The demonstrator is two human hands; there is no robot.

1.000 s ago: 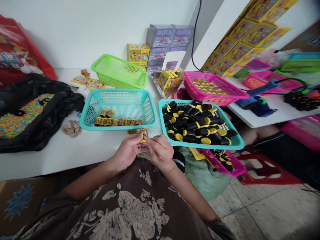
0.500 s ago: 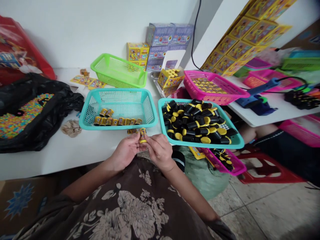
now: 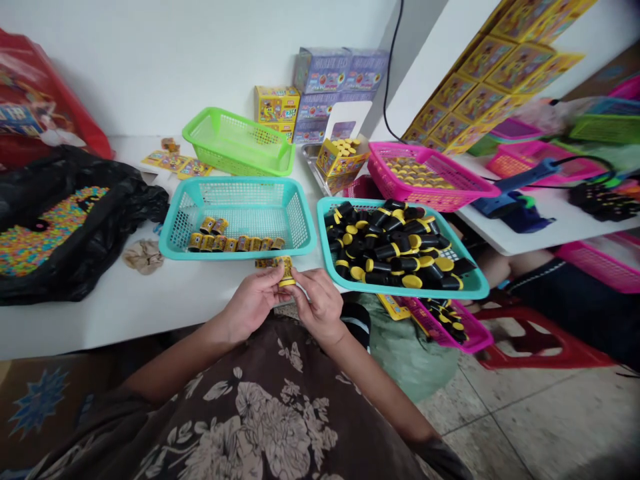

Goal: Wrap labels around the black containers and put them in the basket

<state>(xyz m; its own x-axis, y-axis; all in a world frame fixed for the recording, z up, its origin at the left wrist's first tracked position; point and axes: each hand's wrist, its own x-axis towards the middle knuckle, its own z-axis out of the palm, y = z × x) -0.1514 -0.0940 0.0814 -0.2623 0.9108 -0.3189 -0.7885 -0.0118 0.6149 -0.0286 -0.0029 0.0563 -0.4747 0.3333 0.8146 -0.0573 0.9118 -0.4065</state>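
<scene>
Between my two hands, at the table's front edge, is a small canister (image 3: 286, 272) with a yellow printed label and a yellow lid pointing down. My left hand (image 3: 254, 299) pinches its left side, and my right hand (image 3: 319, 303) has fingers closed on its right side. Just behind them lie yellow labels (image 3: 265, 263), partly hidden by my fingers. The left teal basket (image 3: 235, 255) holds several labelled canisters along its front. In the right teal basket (image 3: 400, 289) is a heap of black canisters (image 3: 387, 250) with yellow lids and no printed labels.
A black bag of colourful candies (image 3: 125, 200) lies at left, beside a crumpled cloth (image 3: 143, 257). Behind stand a green basket (image 3: 240, 160), yellow boxes (image 3: 277, 105) and a pink basket (image 3: 430, 197). Another person's leg (image 3: 520, 263) shows at right.
The fingers of my right hand have shifted slightly around the canister, and more of its yellow label shows. The baskets and their contents look the same.
</scene>
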